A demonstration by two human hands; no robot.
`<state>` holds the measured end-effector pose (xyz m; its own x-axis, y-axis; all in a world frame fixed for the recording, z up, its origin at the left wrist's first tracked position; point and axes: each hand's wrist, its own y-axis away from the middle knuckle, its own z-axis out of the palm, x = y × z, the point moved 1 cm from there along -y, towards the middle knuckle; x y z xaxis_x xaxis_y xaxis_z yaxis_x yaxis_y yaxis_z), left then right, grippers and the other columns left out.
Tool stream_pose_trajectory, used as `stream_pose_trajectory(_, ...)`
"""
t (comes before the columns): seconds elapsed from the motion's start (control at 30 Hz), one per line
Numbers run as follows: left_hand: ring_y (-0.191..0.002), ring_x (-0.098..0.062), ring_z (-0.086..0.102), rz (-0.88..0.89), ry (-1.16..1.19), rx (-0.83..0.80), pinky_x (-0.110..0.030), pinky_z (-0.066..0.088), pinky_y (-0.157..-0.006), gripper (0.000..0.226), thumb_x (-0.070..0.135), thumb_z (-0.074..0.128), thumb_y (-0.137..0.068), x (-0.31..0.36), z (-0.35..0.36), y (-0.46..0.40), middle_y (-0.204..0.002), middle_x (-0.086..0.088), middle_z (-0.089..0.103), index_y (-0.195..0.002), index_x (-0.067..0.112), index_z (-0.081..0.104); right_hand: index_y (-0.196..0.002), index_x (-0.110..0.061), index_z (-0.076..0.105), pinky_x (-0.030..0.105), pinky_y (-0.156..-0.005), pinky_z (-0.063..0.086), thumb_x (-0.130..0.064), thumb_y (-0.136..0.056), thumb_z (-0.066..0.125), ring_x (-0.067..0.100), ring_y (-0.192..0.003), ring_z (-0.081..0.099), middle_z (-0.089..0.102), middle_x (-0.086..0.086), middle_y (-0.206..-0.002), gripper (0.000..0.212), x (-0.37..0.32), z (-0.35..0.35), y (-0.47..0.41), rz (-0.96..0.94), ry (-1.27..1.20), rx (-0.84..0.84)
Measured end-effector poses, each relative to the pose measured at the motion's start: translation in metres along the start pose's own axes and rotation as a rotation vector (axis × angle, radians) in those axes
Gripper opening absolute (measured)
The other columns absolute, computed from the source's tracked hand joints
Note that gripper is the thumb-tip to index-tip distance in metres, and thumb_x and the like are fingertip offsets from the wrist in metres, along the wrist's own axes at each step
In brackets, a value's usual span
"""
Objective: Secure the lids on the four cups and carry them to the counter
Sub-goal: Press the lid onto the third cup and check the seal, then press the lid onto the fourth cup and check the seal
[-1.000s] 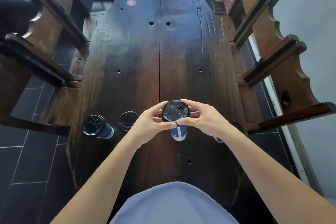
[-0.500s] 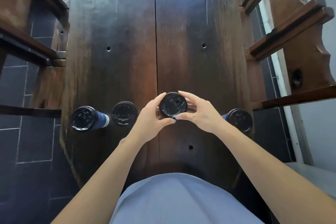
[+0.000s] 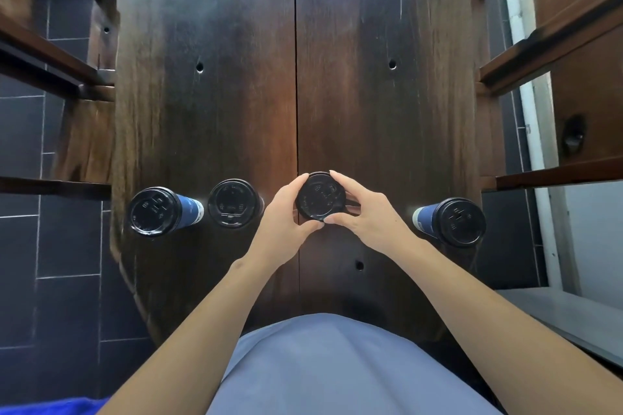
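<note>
Left hand (image 3: 279,219) and right hand (image 3: 365,212) pinch the lid (image 3: 320,196) from both sides at mid-table (image 3: 236,94); its cup is hidden beneath. Three lidded cups (image 3: 232,203) stand alongside.

Glossy black plastic lids (image 3: 320,197) catch the light; the dark plank table (image 3: 387,131) shows streaked, worn wood; matt grey floor tiles (image 3: 67,307) alongside

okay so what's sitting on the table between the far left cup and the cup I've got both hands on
In the head view, one more black-lidded cup stands between the far-left cup and the held cup, just beside your left hand.
</note>
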<state>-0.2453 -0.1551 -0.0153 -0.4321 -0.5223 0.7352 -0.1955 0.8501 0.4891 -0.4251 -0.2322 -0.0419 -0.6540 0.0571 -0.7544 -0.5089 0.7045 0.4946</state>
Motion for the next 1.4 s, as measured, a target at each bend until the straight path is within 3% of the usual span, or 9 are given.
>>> stream_pose_trajectory(0.23, -0.144, -0.016, 0.050, 0.002, -0.043, -0.030, -0.027, 0.036, -0.117, 0.078, 0.013, 0.084, -0.091, -0.002, -0.003, -0.006, -0.156, 0.003, 0.054, -0.157, 0.023, 0.044, -0.158, -0.036, 0.037, 0.036, -0.114, 0.045, -0.027, -0.091, 0.080, 0.014, -0.136, 0.056, 0.055, -0.012, -0.152, 0.080, -0.002, 0.004, -0.001, 0.012, 0.018, 0.010)
stream_pose_trajectory(0.4, -0.148, -0.018, 0.046, -0.031, -0.074, -0.035, -0.026, 0.032, -0.119, 0.077, 0.013, 0.079, -0.095, 0.002, -0.003, -0.003, -0.159, 0.001, 0.051, -0.160, 0.021, 0.039, -0.158, -0.038, 0.036, 0.038, -0.113, 0.045, -0.028, -0.092, 0.079, 0.015, -0.135, 0.056, 0.055, -0.012, -0.151, 0.080, -0.006, 0.006, -0.005, 0.001, 0.049, -0.002)
stream_pose_trajectory(0.77, -0.150, -0.023, 0.044, -0.094, -0.112, -0.064, -0.044, 0.036, -0.126, 0.073, 0.010, 0.072, -0.100, 0.011, -0.007, -0.001, -0.162, -0.004, 0.046, -0.162, 0.016, 0.034, -0.157, -0.040, 0.036, 0.044, -0.112, 0.049, -0.028, -0.092, 0.079, 0.017, -0.133, 0.059, 0.057, -0.012, -0.149, 0.079, -0.009, 0.011, -0.012, 0.008, 0.059, -0.005)
stream_pose_trajectory(0.93, -0.161, -0.023, 0.027, -0.093, -0.155, -0.067, -0.042, 0.024, -0.129, 0.096, 0.019, 0.081, -0.094, 0.015, -0.012, 0.000, -0.175, -0.003, 0.027, -0.168, 0.018, 0.019, -0.160, -0.044, 0.026, 0.049, -0.115, 0.045, -0.032, -0.090, 0.080, 0.018, -0.138, 0.054, 0.050, -0.012, -0.156, 0.089, -0.012, 0.008, -0.008, 0.005, 0.038, -0.017)
stream_pose_trajectory(1.0, -0.163, -0.024, 0.021, -0.091, -0.231, -0.049, -0.043, 0.023, -0.129, 0.107, 0.028, 0.083, -0.092, 0.023, -0.016, 0.006, -0.177, -0.002, 0.018, -0.170, 0.018, 0.011, -0.161, -0.046, 0.020, 0.044, -0.112, 0.044, -0.035, -0.089, 0.081, 0.016, -0.138, 0.053, 0.042, -0.010, -0.162, 0.094, -0.013, 0.003, 0.000, 0.014, 0.021, -0.001)
stream_pose_trajectory(1.1, -0.158, -0.029, 0.031, 0.093, -0.435, 0.123, -0.041, 0.037, -0.122, 0.094, 0.031, 0.080, -0.095, 0.046, -0.018, 0.019, -0.173, -0.007, 0.029, -0.168, 0.015, 0.024, -0.159, -0.043, 0.028, 0.027, -0.102, 0.047, -0.036, -0.091, 0.079, 0.005, -0.128, 0.053, 0.046, -0.008, -0.158, 0.085, -0.010, -0.014, 0.027, -0.031, 0.050, 0.104)
stream_pose_trajectory(1.17, -0.151, -0.030, 0.041, 0.277, -0.420, 0.187, -0.037, 0.043, -0.116, 0.081, 0.023, 0.081, -0.094, 0.068, -0.010, 0.028, -0.165, -0.011, 0.041, -0.162, 0.012, 0.038, -0.155, -0.036, 0.042, 0.023, -0.099, 0.051, -0.032, -0.093, 0.077, 0.003, -0.123, 0.056, 0.056, -0.007, -0.148, 0.072, -0.004, -0.030, 0.053, -0.098, 0.091, 0.214)
stream_pose_trajectory(1.3, -0.146, -0.027, 0.046, 0.440, -0.347, 0.081, -0.031, 0.040, -0.115, 0.070, 0.021, 0.079, -0.096, 0.104, 0.034, 0.030, -0.159, -0.009, 0.048, -0.157, 0.014, 0.047, -0.137, -0.023, 0.065, 0.041, -0.105, 0.054, -0.026, -0.091, 0.078, 0.014, -0.125, 0.056, 0.065, -0.001, -0.133, 0.048, 0.021, -0.070, 0.101, -0.159, 0.289, 0.497)
stream_pose_trajectory(1.4, -0.145, -0.023, 0.046, 0.424, -0.319, -0.064, -0.036, 0.045, -0.117, 0.075, 0.024, 0.078, -0.097, 0.113, 0.079, 0.020, -0.160, -0.004, 0.045, -0.162, 0.019, 0.041, -0.136, -0.023, 0.065, 0.054, -0.110, 0.047, -0.030, -0.087, 0.083, 0.023, -0.131, 0.049, 0.060, 0.004, -0.138, 0.053, 0.050, -0.098, 0.120, -0.045, 0.384, 0.596)
